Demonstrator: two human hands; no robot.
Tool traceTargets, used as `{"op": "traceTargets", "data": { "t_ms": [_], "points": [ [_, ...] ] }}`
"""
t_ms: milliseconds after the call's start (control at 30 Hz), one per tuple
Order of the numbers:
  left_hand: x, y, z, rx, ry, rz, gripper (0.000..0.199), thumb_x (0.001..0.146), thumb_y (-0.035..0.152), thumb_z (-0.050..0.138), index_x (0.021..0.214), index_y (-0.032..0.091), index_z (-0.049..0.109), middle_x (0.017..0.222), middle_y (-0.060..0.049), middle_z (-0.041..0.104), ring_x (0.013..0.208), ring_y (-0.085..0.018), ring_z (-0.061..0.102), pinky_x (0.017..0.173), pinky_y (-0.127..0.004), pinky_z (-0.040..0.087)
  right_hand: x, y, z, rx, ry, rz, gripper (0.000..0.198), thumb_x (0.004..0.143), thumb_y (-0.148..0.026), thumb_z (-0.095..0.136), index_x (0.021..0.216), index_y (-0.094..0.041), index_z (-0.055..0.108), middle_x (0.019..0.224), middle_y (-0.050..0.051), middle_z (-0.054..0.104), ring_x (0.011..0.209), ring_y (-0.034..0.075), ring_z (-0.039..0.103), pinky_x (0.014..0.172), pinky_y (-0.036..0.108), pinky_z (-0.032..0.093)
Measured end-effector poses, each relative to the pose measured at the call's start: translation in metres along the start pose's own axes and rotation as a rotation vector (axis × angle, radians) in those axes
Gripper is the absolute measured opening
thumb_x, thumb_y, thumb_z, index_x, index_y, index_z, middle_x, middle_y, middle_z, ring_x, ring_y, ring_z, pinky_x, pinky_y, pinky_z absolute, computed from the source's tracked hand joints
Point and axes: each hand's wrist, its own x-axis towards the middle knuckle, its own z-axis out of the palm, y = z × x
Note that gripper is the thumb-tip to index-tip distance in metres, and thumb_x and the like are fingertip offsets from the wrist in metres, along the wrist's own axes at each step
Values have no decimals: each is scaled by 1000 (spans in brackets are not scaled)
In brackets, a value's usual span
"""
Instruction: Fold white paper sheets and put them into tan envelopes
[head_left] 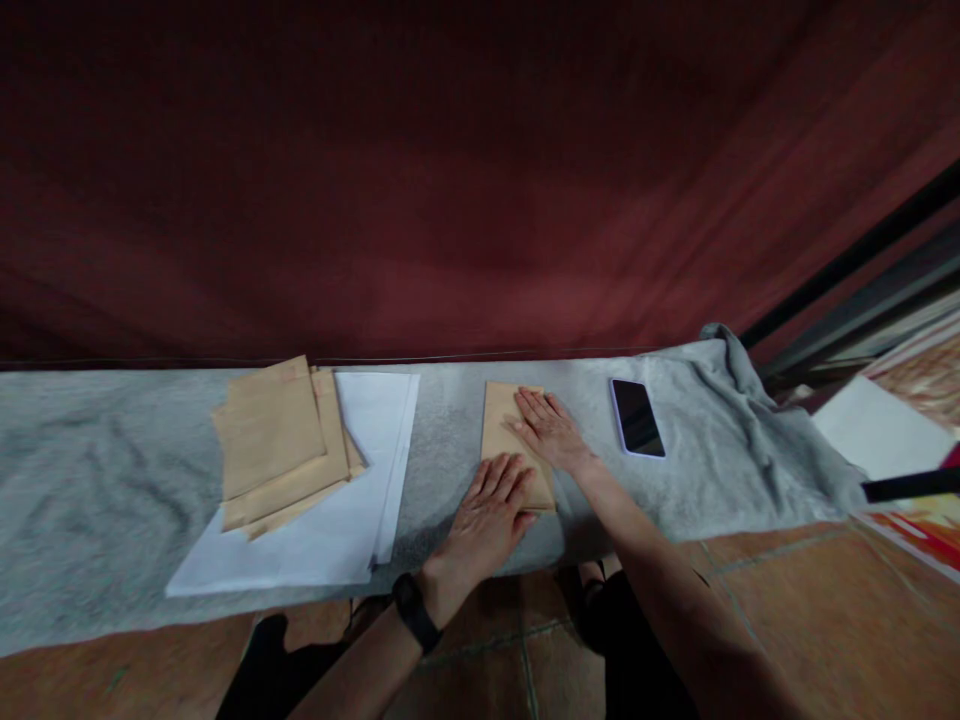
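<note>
A tan paper envelope (500, 415) lies flat on the grey cloth in front of me. My left hand (491, 505) rests palm down across its lower left part, with the fingers stretched out. Flat on its upper right side is my right hand (550, 428), fingers extended over the paper. Both hands touch the envelope without gripping it, and they cover much of its surface. To the left, several more tan envelopes (274, 430) are stacked in an uneven fan on white paper sheets (300, 555).
A phone (637, 418) with a dark screen lies right of the envelope. The grey cloth (442, 400) covers the long narrow surface, bunched at its right end. A dark red curtain (450, 200) hangs behind. Tiled floor (780, 590) shows below, with papers (881, 425) at far right.
</note>
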Motion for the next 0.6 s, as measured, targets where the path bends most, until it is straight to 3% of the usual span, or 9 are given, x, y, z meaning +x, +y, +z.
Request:
{"op": "traceTargets", "data": {
  "t_ms": [600],
  "points": [
    [3, 1, -4, -6, -4, -4, 56, 99, 40, 54, 149, 17, 47, 159, -15, 43, 150, -31, 36, 121, -51, 36, -28, -20, -12, 120, -159, -179, 54, 107, -46, 34, 159, -31, 31, 165, -2, 30, 155, 21, 26, 130, 47, 13]
  ]
}}
